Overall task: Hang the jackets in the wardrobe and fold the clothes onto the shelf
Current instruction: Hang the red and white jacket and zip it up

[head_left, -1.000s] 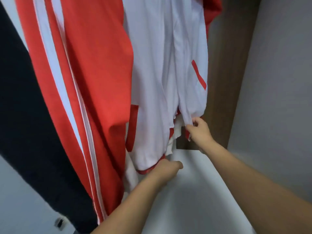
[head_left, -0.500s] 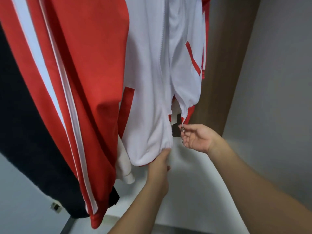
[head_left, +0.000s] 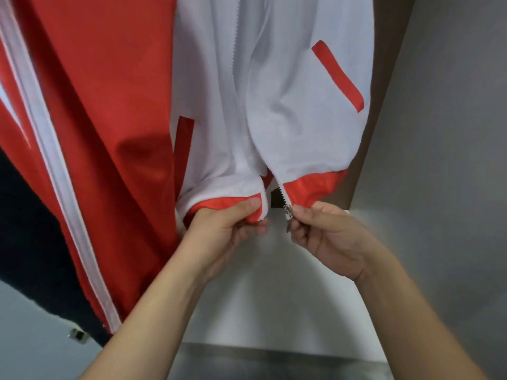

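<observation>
A white jacket (head_left: 274, 91) with red hem and red pocket trims hangs in the wardrobe, its front zip undone at the bottom. My left hand (head_left: 227, 229) grips the red hem of the jacket's left front panel beside the zip teeth. My right hand (head_left: 326, 234) pinches the metal zip slider (head_left: 287, 212) at the bottom of the right panel. The two zip ends sit a small gap apart. The hanger and rail are out of view.
A red jacket with white stripes (head_left: 96, 133) hangs to the left, and a dark garment (head_left: 24, 229) hangs further left. The brown wardrobe side panel (head_left: 384, 105) and a grey wall (head_left: 452, 160) stand to the right. Below lies a white shelf surface (head_left: 274, 297).
My left hand slid from the middle of the hem to the zip edge of the left panel. My right hand now pinches the slider, and both zip ends have come close together.
</observation>
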{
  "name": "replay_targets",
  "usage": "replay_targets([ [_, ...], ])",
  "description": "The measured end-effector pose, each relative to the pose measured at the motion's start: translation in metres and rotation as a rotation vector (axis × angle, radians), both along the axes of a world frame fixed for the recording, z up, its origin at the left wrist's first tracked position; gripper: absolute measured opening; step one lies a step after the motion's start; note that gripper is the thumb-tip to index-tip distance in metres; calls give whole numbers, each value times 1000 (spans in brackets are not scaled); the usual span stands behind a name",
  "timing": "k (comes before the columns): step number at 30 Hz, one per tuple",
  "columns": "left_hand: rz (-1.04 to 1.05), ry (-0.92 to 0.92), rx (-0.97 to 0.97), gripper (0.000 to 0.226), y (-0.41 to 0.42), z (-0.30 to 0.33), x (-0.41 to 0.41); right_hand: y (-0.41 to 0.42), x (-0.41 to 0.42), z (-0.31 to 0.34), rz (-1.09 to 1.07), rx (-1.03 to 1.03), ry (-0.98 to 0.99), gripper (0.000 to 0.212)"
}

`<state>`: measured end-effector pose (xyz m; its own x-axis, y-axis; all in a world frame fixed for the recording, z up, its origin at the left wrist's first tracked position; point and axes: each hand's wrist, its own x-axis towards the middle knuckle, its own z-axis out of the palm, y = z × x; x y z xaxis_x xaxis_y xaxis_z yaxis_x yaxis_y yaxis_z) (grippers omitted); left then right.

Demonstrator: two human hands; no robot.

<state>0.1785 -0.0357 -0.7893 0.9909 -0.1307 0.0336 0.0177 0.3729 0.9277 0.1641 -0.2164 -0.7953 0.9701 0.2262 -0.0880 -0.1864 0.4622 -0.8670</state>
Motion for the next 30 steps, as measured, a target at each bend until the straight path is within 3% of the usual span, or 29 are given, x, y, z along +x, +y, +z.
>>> replay_targets([
  [3,56,-220,42,30,2,-6,0,6,0,1,-40,55,-26,9],
  [5,87,-270,54,43,0,-4,-4,11,0,-4,-49,50,-38,7],
  [7,172,-258,33,36,-2,-1,-8,17,0,-8,-57,57,-37,20],
  [11,290,-241,20,20,-5,4,-10,26,1,-11,-60,103,-19,5],
  [14,356,-216,24,13,-9,2,-10,30,1,-12,-70,81,-10,5],
  [24,526,-289,51,23,-18,0,-14,40,-1,-10,-43,50,-33,10],
  [30,569,-284,109,17,-23,-3,-19,43,-5,-7,-38,52,-33,10],
])
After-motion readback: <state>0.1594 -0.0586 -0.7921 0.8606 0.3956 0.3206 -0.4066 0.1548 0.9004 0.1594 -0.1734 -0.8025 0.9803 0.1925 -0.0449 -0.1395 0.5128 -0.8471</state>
